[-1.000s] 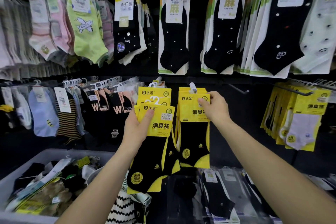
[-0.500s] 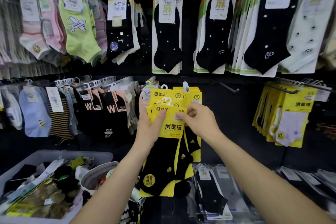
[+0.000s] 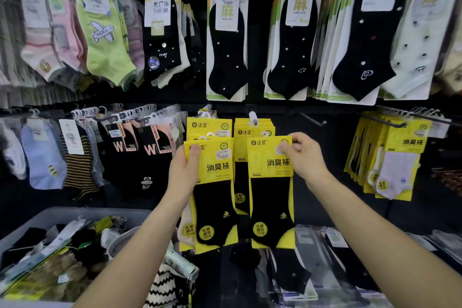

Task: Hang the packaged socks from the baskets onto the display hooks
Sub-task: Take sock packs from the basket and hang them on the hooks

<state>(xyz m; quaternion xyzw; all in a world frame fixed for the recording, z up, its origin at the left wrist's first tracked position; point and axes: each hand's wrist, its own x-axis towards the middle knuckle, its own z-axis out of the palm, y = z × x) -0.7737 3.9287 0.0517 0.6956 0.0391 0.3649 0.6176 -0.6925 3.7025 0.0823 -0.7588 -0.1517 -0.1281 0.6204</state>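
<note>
Dark sock wall, rows of hooks crowded with carded pairs; grey basket (image 3: 75, 215) of loose packs low on the left.

Head view, what has just changed: half a second earlier, both hands together on 1 bunch of yellow packs; now split apart, 1 pack peeled off to the right. Probably the separating step done, hanging next.

Left hand (image 3: 185, 172): grip closed on the left yellow pack (image 3: 215, 170), thumb on the card's top corner, more yellow cards stacked behind it, count unclear. Held just below the left display hook (image 3: 205, 114), already loaded with yellow cards.

Right hand (image 3: 306, 155): narrow pinch, thumb and fingers on the upper right corner of the right yellow pack (image 3: 271, 162). Pack upright, in front of the stock hanging on the middle hook (image 3: 253, 117), its hanger loop just below the white hook tip, not yet threaded on.

Next move, as a guess: lift the right pack and slide its loop over that tip.
</note>
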